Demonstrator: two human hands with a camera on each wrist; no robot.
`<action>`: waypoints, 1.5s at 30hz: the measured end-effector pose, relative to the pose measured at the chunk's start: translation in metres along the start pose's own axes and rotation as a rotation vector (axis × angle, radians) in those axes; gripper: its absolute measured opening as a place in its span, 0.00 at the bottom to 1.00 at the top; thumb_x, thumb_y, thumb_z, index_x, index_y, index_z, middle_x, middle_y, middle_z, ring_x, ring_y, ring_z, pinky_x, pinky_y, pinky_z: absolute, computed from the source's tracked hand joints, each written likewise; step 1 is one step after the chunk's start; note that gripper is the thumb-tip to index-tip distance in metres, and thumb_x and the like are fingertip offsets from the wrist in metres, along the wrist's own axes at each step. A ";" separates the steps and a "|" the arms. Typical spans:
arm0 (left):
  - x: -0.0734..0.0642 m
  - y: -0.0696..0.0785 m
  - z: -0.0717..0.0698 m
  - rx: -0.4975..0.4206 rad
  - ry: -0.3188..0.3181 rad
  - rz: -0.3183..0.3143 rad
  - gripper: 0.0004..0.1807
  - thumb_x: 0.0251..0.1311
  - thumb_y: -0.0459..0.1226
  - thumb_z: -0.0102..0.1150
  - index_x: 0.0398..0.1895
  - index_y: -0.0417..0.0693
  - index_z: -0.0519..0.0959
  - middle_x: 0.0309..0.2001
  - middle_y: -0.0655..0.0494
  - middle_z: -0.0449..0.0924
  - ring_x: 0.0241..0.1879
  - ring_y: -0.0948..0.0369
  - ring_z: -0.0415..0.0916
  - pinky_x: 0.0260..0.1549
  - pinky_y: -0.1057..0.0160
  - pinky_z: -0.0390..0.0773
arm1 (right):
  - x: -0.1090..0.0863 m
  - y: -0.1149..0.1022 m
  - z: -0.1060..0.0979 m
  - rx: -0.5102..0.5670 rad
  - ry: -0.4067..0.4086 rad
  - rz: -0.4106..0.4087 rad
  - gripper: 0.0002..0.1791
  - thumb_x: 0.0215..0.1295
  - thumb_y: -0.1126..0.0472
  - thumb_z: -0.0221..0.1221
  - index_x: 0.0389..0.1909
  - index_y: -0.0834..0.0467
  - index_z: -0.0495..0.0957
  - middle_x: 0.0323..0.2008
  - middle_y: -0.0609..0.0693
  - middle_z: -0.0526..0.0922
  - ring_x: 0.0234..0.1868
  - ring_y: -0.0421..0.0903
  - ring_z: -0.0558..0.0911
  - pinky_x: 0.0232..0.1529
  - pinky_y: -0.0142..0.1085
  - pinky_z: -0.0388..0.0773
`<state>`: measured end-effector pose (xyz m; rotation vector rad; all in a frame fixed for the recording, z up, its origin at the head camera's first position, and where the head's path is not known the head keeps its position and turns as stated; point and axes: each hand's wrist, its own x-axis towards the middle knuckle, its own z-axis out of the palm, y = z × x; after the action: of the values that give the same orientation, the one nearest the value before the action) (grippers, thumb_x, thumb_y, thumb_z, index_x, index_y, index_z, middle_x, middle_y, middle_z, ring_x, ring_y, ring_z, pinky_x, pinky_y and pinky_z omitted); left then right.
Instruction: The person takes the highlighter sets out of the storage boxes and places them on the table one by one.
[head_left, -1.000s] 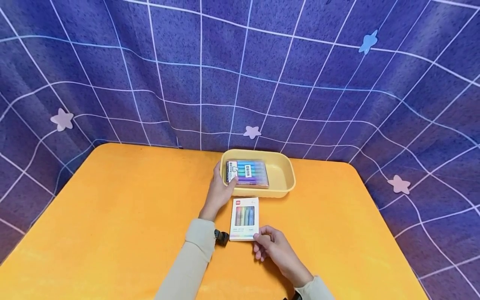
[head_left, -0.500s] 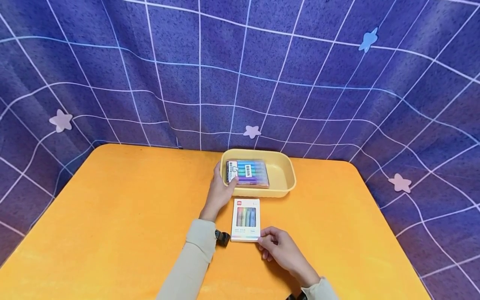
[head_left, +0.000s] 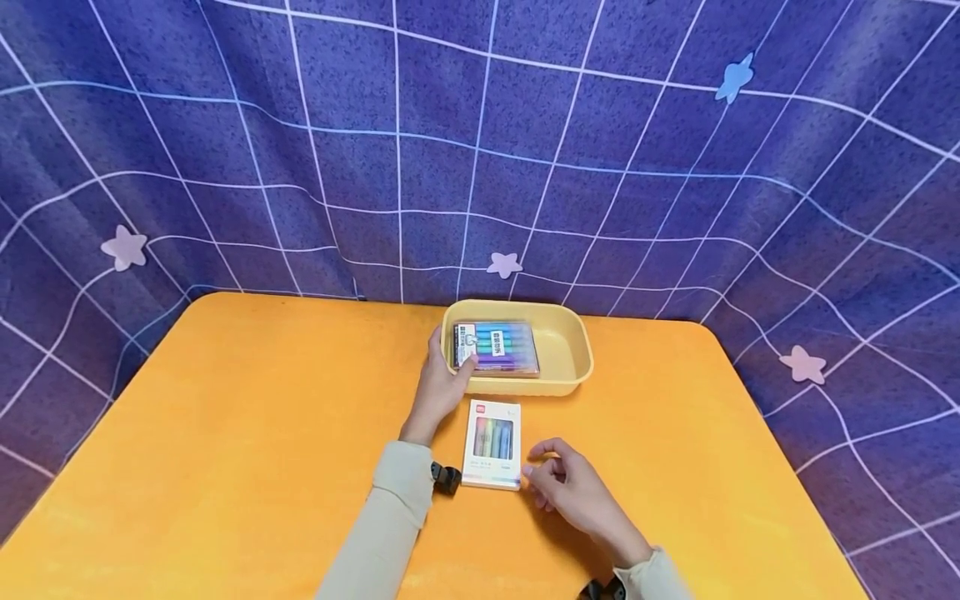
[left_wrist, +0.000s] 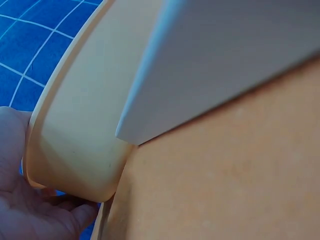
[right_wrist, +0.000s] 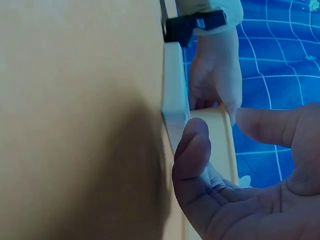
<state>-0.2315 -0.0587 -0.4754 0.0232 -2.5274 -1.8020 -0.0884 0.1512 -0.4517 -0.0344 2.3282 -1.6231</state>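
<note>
Left hand (head_left: 437, 387) pinched yellow tub (head_left: 525, 387), mid-frame, presumably to steady it; right hand (head_left: 576, 493) hung loosely curled, empty, beside white box (head_left: 492, 444).

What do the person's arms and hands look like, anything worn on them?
The left hand and right hand show no gloves. The left sleeve and right sleeve are pale cream. Beside the left one is a small black device; a second black device beside the right is cut off by the head view's edge.

We wear a pale beige left cuff (head_left: 402, 473), a blocky black camera (head_left: 447, 480) beside it, and, right of that cuff, a matching sleeve (head_left: 654, 577).
</note>
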 end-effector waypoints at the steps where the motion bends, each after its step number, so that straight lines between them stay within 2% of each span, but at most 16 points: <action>1: 0.000 0.000 0.001 0.000 -0.002 0.004 0.47 0.69 0.47 0.57 0.82 0.53 0.40 0.77 0.41 0.59 0.76 0.44 0.58 0.75 0.42 0.58 | 0.001 -0.002 -0.003 -0.012 0.008 -0.005 0.20 0.71 0.58 0.60 0.55 0.67 0.70 0.27 0.58 0.81 0.24 0.45 0.77 0.25 0.35 0.78; 6: 0.002 -0.001 0.003 0.002 0.005 0.025 0.46 0.69 0.46 0.57 0.82 0.52 0.41 0.76 0.39 0.60 0.75 0.43 0.59 0.75 0.42 0.58 | 0.005 -0.011 -0.016 -0.081 0.045 -0.040 0.20 0.70 0.58 0.61 0.56 0.65 0.71 0.28 0.60 0.81 0.25 0.46 0.78 0.26 0.35 0.78; 11: 0.001 -0.003 0.004 0.002 -0.003 0.021 0.47 0.69 0.46 0.57 0.82 0.52 0.40 0.76 0.39 0.59 0.76 0.43 0.59 0.75 0.42 0.58 | 0.012 -0.021 -0.029 -0.140 0.108 -0.068 0.18 0.69 0.60 0.62 0.55 0.64 0.73 0.30 0.60 0.81 0.26 0.48 0.79 0.26 0.31 0.76; 17: 0.003 -0.003 0.001 0.018 0.009 0.020 0.48 0.68 0.47 0.58 0.82 0.53 0.40 0.75 0.38 0.62 0.74 0.42 0.61 0.74 0.40 0.60 | 0.029 -0.033 -0.043 -0.200 0.147 -0.166 0.16 0.70 0.60 0.61 0.55 0.61 0.74 0.31 0.59 0.81 0.28 0.53 0.80 0.27 0.30 0.75; 21: 0.004 -0.002 -0.001 0.032 -0.009 0.012 0.48 0.69 0.48 0.57 0.82 0.55 0.39 0.76 0.39 0.60 0.75 0.42 0.60 0.74 0.40 0.59 | 0.040 -0.039 -0.049 -0.227 0.159 -0.210 0.17 0.70 0.59 0.61 0.55 0.63 0.74 0.31 0.57 0.81 0.28 0.50 0.80 0.28 0.30 0.74; 27: 0.003 0.001 -0.002 0.010 0.002 0.021 0.47 0.69 0.46 0.57 0.82 0.53 0.40 0.75 0.39 0.61 0.75 0.42 0.60 0.74 0.40 0.59 | 0.054 -0.048 -0.054 -0.261 0.181 -0.254 0.17 0.70 0.57 0.60 0.55 0.62 0.75 0.34 0.54 0.82 0.29 0.42 0.76 0.30 0.29 0.73; 35: 0.003 0.002 -0.003 0.025 0.007 0.024 0.46 0.70 0.47 0.57 0.82 0.53 0.41 0.75 0.38 0.61 0.75 0.42 0.60 0.74 0.40 0.60 | 0.073 -0.057 -0.055 -0.337 0.229 -0.263 0.18 0.70 0.55 0.62 0.55 0.58 0.74 0.36 0.54 0.82 0.32 0.44 0.78 0.36 0.32 0.75; 40: 0.004 0.002 -0.003 0.023 0.005 0.037 0.46 0.70 0.46 0.57 0.82 0.53 0.41 0.76 0.40 0.59 0.76 0.43 0.58 0.75 0.41 0.58 | 0.086 -0.059 -0.054 -0.377 0.251 -0.280 0.18 0.69 0.57 0.62 0.56 0.58 0.75 0.35 0.54 0.83 0.30 0.44 0.78 0.34 0.33 0.75; 45: 0.003 -0.001 0.000 0.010 0.000 0.023 0.46 0.69 0.46 0.57 0.82 0.53 0.41 0.76 0.40 0.59 0.76 0.44 0.58 0.76 0.43 0.58 | 0.097 -0.056 -0.054 -0.439 0.252 -0.295 0.20 0.68 0.58 0.63 0.57 0.61 0.75 0.34 0.54 0.83 0.30 0.44 0.79 0.34 0.32 0.75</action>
<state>-0.2344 -0.0588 -0.4763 -0.0059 -2.5261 -1.7803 -0.2031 0.1615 -0.4057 -0.2955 2.9537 -1.2561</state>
